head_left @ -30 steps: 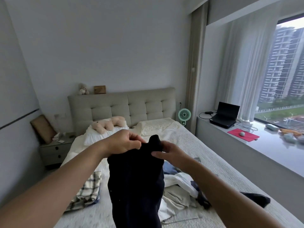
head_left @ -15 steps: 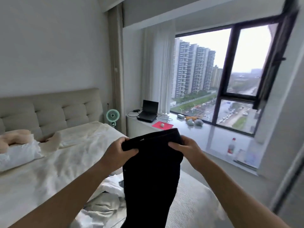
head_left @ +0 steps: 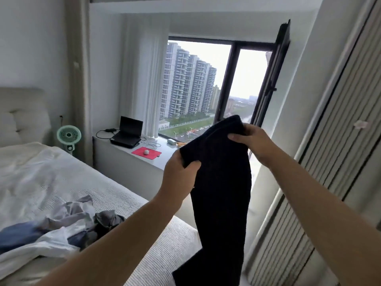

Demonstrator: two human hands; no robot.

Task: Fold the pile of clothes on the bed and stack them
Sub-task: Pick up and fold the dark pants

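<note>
Swung further right since half a second ago, the view now faces the window and wardrobe, and the dark garment (head_left: 220, 182) has travelled with it: it hangs off the foot-side edge of the bed (head_left: 61, 172) instead of above the pile. Its top edge has tilted too, the right corner now higher than the left, where a moment back it sat nearly level.

Nearest, the left hand (head_left: 181, 170) has its grip clenched on the lower left corner of the garment's top edge, thumb over the cloth. The right hand (head_left: 251, 141) pinches the higher right corner, thumb in front. Between them the cloth falls in one long narrow drop, out of frame at the bottom; it looks like trousers, though I cannot tell for sure.

Left of the arms, the unfolded pile (head_left: 57, 228) of white, grey and blue clothes lies on the bed, untouched.

Farther off, a laptop (head_left: 128, 131) and a red mat (head_left: 146, 152) sit on the sill, a small fan (head_left: 69, 135) beside the headboard.

My reading: this is the shake-out and squaring step. No fold shows yet, and the pile remains, so the task is early.
</note>
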